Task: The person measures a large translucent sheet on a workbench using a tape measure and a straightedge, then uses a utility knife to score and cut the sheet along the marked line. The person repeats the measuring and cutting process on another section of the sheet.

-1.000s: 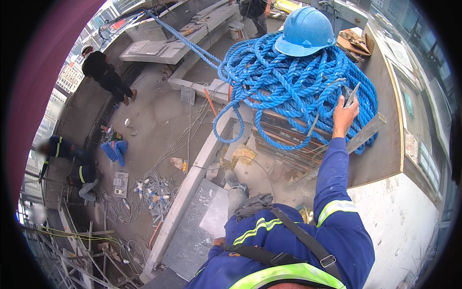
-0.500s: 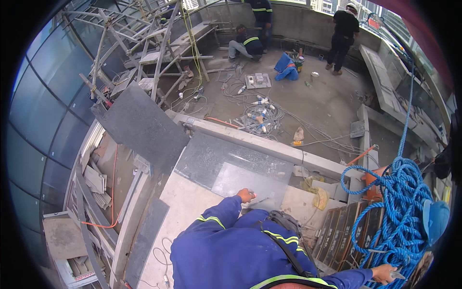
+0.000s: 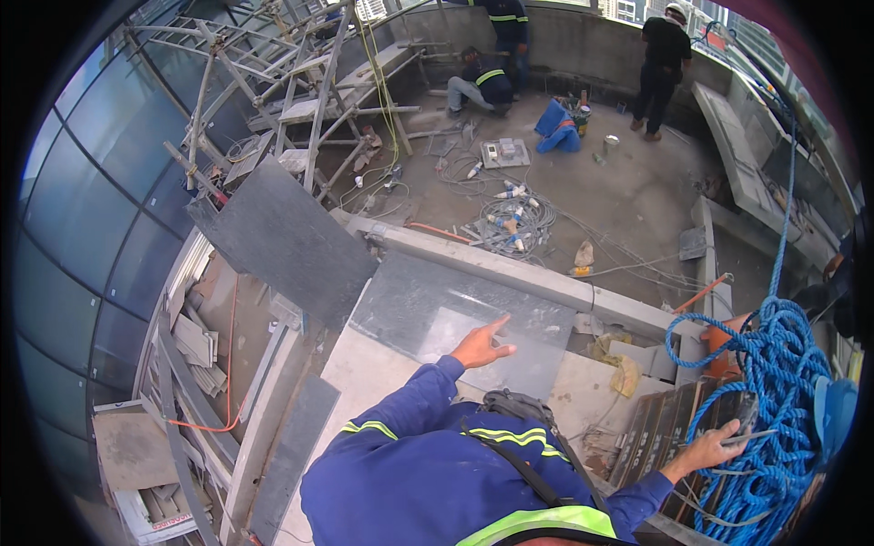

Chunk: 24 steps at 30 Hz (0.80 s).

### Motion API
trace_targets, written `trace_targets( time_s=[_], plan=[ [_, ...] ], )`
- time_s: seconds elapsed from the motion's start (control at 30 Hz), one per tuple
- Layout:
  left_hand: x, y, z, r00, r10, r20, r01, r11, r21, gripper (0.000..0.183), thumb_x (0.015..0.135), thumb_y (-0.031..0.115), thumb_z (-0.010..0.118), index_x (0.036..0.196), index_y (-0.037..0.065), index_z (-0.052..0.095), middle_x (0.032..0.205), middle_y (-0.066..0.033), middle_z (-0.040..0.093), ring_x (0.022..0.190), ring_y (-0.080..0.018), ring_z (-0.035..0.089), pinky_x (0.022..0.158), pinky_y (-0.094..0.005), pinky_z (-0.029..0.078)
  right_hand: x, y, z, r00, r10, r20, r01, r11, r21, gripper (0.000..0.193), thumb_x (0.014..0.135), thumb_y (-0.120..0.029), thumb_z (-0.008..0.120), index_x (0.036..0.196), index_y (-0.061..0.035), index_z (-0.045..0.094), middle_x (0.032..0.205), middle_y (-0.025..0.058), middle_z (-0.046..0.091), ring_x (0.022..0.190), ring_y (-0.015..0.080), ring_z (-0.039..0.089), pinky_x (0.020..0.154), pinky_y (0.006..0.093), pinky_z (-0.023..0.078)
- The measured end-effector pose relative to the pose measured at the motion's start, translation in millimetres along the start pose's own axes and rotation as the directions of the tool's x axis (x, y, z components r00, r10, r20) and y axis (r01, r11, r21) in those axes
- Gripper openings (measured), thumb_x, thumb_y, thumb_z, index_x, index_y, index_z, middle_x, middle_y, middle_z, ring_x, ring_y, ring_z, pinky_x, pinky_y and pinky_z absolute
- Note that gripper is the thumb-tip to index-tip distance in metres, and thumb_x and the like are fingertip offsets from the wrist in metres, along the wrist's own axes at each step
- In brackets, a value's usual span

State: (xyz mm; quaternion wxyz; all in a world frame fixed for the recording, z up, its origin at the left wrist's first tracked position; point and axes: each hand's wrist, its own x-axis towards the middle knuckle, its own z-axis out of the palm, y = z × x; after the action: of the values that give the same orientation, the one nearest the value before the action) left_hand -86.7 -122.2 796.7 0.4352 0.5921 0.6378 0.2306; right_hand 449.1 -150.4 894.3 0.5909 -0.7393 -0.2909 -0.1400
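Observation:
My left hand [image 3: 482, 344] is open over a pale, see-through sheet [image 3: 443, 333], index finger stretched out and thumb apart. Whether it touches the sheet I cannot tell. That sheet lies on a dark grey slab [image 3: 391, 291] on a light board. To my right, my right hand [image 3: 714, 448] is closed around a thin grey flat piece [image 3: 752, 438], whose end sticks out past the fingers. A heap of blue rope [image 3: 774, 364] lies just beyond that hand. Dark blocks [image 3: 660, 423] stand in a row beside it.
A low concrete kerb [image 3: 473, 259] runs past the slab. Beyond it lie coiled cables [image 3: 519, 223]. Scaffolding [image 3: 319, 109] and a tilted dark panel [image 3: 282, 241] stand at the left. Several people work farther off, one person in black [image 3: 662, 73] at the far right.
My left hand has opened from a closed grip and moved forward over the sheet. My right hand has risen alongside the rope. The view has shifted slightly.

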Motion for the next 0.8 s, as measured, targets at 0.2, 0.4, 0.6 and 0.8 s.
trace_targets(
  time_s=[0.2, 0.4, 0.6, 0.8],
  plan=[
    [-1, 81, -11, 0.820, 0.573, 0.009, -0.552, 0.785, 0.281, 0.133, 0.079, 0.050, 0.092, 0.174, 0.019, 0.003, 0.174, -0.0249, 0.017, 0.155, -0.0476, 0.031, 0.126, -0.0550, 0.035, -207, -138, 74, 0.476, 0.079, 0.876, -0.682, 0.662, 0.311, 0.051, 0.108, -0.031, 0.067, 0.146, -0.0028, 0.048, 0.111, 0.0028, 0.061, 0.067, 0.0032, 0.051, 0.053, 0.0225, 0.043],
    [-20, 24, -69, 0.856, 0.504, -0.114, -0.510, 0.860, -0.031, 0.136, 0.071, 0.043, 0.100, 0.171, 0.016, 0.012, 0.168, -0.0240, 0.027, 0.154, -0.0462, 0.035, 0.124, -0.0545, 0.038, -297, -219, 78, -0.066, -0.131, 0.989, -0.704, 0.709, 0.047, 0.046, 0.099, -0.033, 0.079, 0.132, -0.0113, 0.055, 0.088, 0.0028, 0.066, 0.057, 0.0046, 0.046, 0.049, 0.0227, 0.035],
    [-57, -66, -126, 0.927, 0.364, -0.090, -0.375, 0.900, -0.222, 0.121, 0.074, 0.035, 0.098, 0.166, 0.012, 0.023, 0.145, -0.0187, 0.051, 0.135, -0.0333, 0.053, 0.113, -0.0435, 0.045, -385, -242, 83, -0.503, -0.067, 0.862, -0.496, 0.839, -0.225, 0.034, 0.104, -0.038, 0.072, 0.125, -0.0124, 0.061, 0.081, 0.0017, 0.066, 0.050, 0.0038, 0.043, 0.047, 0.0244, 0.031],
    [-114, -166, -152, 0.972, 0.085, -0.221, -0.163, 0.917, -0.364, 0.096, 0.081, 0.020, 0.087, 0.159, 0.011, 0.032, 0.140, -0.0157, 0.055, 0.129, -0.0279, 0.057, 0.112, -0.0416, 0.046, -456, -270, 74, -0.451, -0.027, 0.892, -0.380, 0.910, -0.164, 0.037, 0.105, -0.039, 0.068, 0.127, -0.0095, 0.063, 0.084, 0.0057, 0.076, 0.059, 0.0084, 0.056, 0.052, 0.0260, 0.042]
  ],
)
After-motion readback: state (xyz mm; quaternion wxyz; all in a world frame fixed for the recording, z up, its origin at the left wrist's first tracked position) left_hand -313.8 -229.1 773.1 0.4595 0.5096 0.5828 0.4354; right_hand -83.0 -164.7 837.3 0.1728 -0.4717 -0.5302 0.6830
